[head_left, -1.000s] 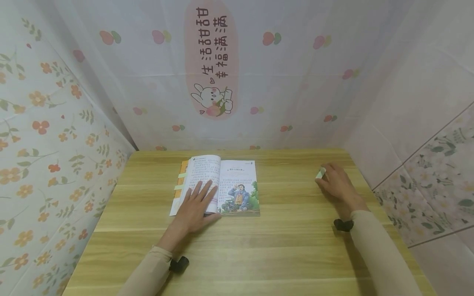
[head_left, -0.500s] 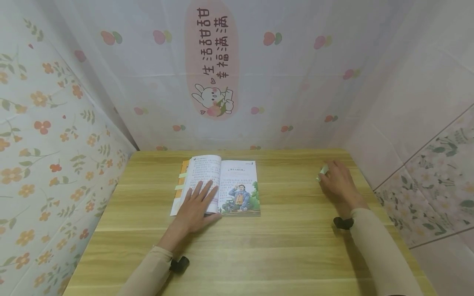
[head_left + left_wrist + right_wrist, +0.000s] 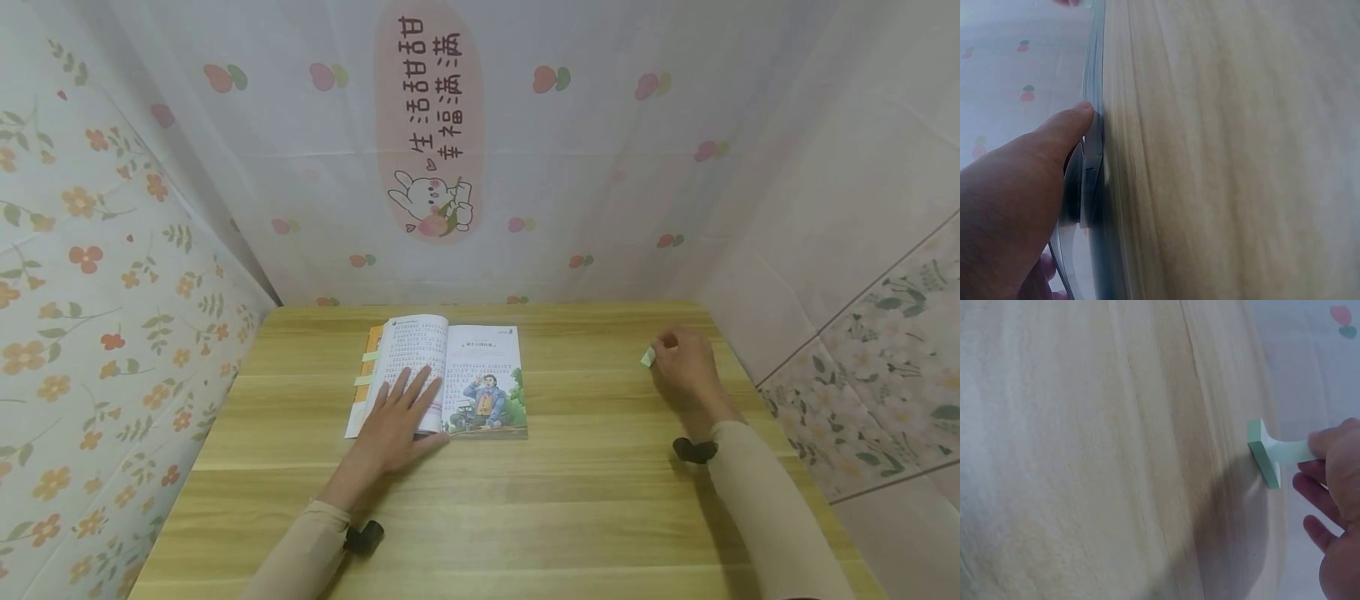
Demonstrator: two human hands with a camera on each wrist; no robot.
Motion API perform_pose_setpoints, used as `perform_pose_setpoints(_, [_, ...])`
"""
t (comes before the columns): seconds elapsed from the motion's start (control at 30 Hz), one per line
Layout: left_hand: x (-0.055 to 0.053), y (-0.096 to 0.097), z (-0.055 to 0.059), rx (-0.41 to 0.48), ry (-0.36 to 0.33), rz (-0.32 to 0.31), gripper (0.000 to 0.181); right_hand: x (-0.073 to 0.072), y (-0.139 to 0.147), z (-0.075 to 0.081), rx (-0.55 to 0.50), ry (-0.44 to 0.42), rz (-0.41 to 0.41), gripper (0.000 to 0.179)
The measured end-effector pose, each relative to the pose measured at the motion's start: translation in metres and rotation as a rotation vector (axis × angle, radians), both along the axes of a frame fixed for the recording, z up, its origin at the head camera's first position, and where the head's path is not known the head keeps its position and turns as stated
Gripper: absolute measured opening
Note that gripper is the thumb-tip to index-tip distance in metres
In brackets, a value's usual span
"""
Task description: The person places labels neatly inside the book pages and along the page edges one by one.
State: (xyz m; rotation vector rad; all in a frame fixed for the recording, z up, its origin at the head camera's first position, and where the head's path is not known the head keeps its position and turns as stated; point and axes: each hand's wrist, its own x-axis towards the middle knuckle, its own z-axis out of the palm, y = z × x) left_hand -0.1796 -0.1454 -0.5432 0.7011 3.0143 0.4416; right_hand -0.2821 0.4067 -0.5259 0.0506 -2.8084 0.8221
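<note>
An open book (image 3: 480,343) lies on the table, its right page showing a picture of a seated figure in a blue coat. My left hand (image 3: 392,425) rests with spread fingers on the left page. In the left wrist view the thumb (image 3: 1063,131) touches the book's lower edge (image 3: 1092,62). Far to the right, my right hand (image 3: 686,367) is at a small light green sticky note pad (image 3: 648,357). The right wrist view shows thumb and finger pinching the top sticky note (image 3: 1292,451), which curves up from the pad (image 3: 1264,464) on the table.
Light green tabs (image 3: 365,380) stick out from the book's left side over its orange cover. The wooden table (image 3: 525,517) ends at a patterned cloth backdrop (image 3: 600,167). Floral cloth (image 3: 97,333) hangs at the left; more covers the right side.
My right hand's fingers have shifted at the pad, and the pad has turned and moved slightly. My left hand and the book have stayed in place.
</note>
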Motion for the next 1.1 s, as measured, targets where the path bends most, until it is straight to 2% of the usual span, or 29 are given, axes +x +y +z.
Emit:
perform_pose_setpoints(0.23, [-0.0001,-0.0002,0.0001,0.000,0.001,-0.001,0.097,0.0011,0.0018,-0.0031,-0.001,0.010,0.010,0.027])
perform_pose_setpoints(0.57, [-0.0001,-0.0013,-0.0024,-0.002,0.013,0.002,0.097,-0.0009,0.0002,-0.0029,0.004,0.001,0.014,0.031])
perform_pose_setpoints(0.83, [-0.0001,-0.0007,-0.0008,-0.003,0.010,-0.002,0.097,-0.0030,0.0036,-0.0035,0.023,-0.098,0.045,0.039])
perform_pose_setpoints(1.1, [-0.0001,-0.0007,-0.0009,-0.005,0.002,-0.004,0.097,-0.0031,0.0044,-0.0021,0.034,-0.171,0.066,0.037])
